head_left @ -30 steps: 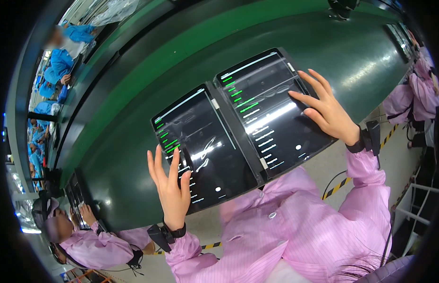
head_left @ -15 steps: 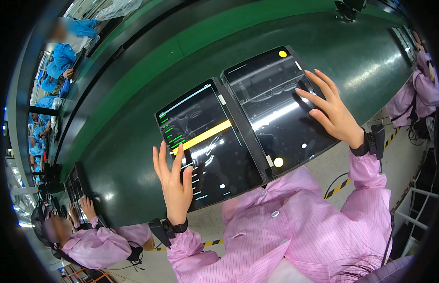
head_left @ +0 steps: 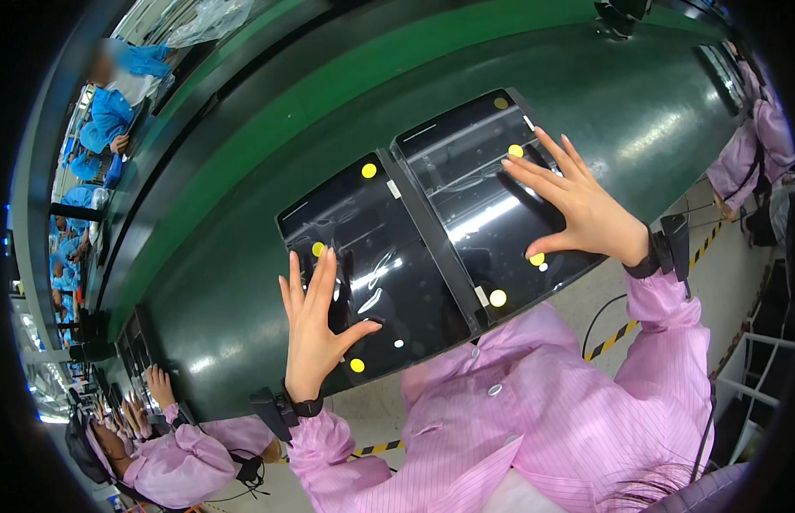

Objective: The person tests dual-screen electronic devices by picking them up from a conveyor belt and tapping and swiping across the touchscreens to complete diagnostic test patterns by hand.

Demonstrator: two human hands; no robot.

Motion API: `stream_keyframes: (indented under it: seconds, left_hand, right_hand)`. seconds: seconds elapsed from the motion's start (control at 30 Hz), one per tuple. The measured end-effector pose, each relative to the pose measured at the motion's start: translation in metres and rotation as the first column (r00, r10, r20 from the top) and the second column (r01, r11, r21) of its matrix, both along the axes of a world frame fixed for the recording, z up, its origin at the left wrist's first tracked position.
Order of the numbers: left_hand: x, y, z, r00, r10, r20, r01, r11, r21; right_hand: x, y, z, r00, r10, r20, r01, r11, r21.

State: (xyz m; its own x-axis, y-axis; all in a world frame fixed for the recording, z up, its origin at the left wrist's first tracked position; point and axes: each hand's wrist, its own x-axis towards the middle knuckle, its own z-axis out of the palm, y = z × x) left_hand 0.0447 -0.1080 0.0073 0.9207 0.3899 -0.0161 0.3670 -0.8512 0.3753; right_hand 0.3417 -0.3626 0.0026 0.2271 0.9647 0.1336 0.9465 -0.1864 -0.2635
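Observation:
Two black tablets lie side by side in dark frames on the green workbench. Over the left tablet (head_left: 406, 291) is my left hand (head_left: 314, 329), thumb and fingers spread, fingertips by a yellow dot on its dark screen. That screen shows several yellow dots, one near the top and one near the bottom. My right hand (head_left: 585, 209) reaches over the right tablet (head_left: 466, 184) from its right side. Its fingers are apart; a forefinger tip and the thumb tip each meet a yellow dot. More yellow dots sit near this screen's corners. Neither hand holds anything.
The green workbench (head_left: 235, 256) curves away on both sides. A co-worker in pink (head_left: 192, 453) sits at the left, with devices before them; another pink sleeve (head_left: 752, 171) shows at the right. People in blue (head_left: 111, 111) work beyond. A dark stand (head_left: 621, 19) is at the far edge.
The left screen has gone from a list with a yellow bar to black with yellow dots. More dots show on the right screen. My left thumb has spread outward; my right fingers have shifted left.

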Motion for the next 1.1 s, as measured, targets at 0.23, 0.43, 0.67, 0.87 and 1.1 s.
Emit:
stream_keyframes:
  seconds: [0.23,0.43,0.67,0.87,1.1]
  left_hand:
    - [0.004,-0.007,-0.02,0.906,0.045,0.421,-0.06,0.998,0.022]
    - [-0.002,0.001,-0.033,0.746,0.324,0.581,-0.291,0.944,-0.153]
    - [-0.01,0.006,-0.045,0.609,0.615,0.5,-0.342,0.773,-0.535]
    - [-0.011,-0.001,-0.045,0.626,0.68,0.381,-0.338,0.677,-0.654]
    - [-0.015,-0.001,-0.051,0.681,0.631,0.371,-0.258,0.682,-0.685]
  right_hand:
    - [-0.006,0.002,-0.021,0.999,-0.049,0.002,0.046,0.95,0.31]
    - [0.003,-0.017,-0.012,0.996,-0.086,-0.01,0.085,0.956,0.281]
    - [0.004,-0.032,-0.018,0.991,-0.05,-0.126,0.074,0.978,0.196]
    - [0.007,-0.029,-0.021,0.995,-0.052,-0.084,0.069,0.975,0.21]
    - [0.006,-0.027,-0.022,0.986,-0.069,-0.153,0.104,0.967,0.233]
